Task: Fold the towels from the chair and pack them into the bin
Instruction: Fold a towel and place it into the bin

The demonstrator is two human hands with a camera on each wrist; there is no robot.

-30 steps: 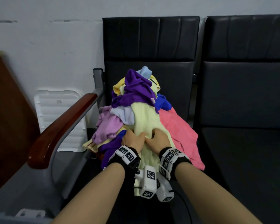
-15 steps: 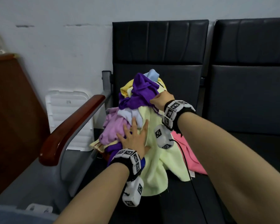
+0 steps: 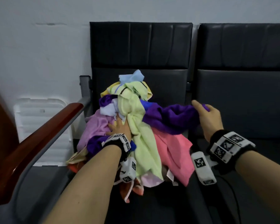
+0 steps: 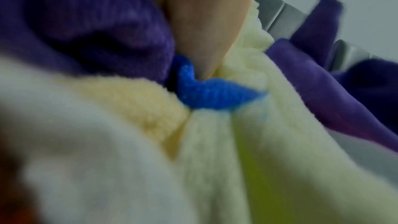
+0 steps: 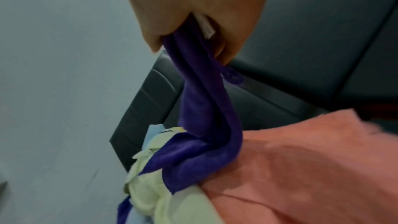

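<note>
A heap of towels [image 3: 132, 126] in many colours lies on the left black chair seat. My right hand [image 3: 204, 113] grips one end of a dark purple towel [image 3: 170, 120] and holds it out to the right of the heap; in the right wrist view the purple towel [image 5: 206, 108] runs from my fist down to the pile. My left hand [image 3: 120, 126] presses flat on the heap beside a pale yellow-green towel [image 3: 141, 126]. A pink towel [image 3: 173, 151] lies under the purple one. The left wrist view is blurred, filled with pale yellow towel [image 4: 215, 142] and purple cloth.
A wooden armrest [image 3: 39, 138] on a grey frame borders the heap on the left. A white plastic bin lid or crate [image 3: 39, 126] leans on the wall behind it. The second black seat [image 3: 249, 159] at the right holds only my right arm's cable.
My right hand has taken the dark purple towel from the top of the heap and drawn it out to the right. My left hand stays pressed on the pile.
</note>
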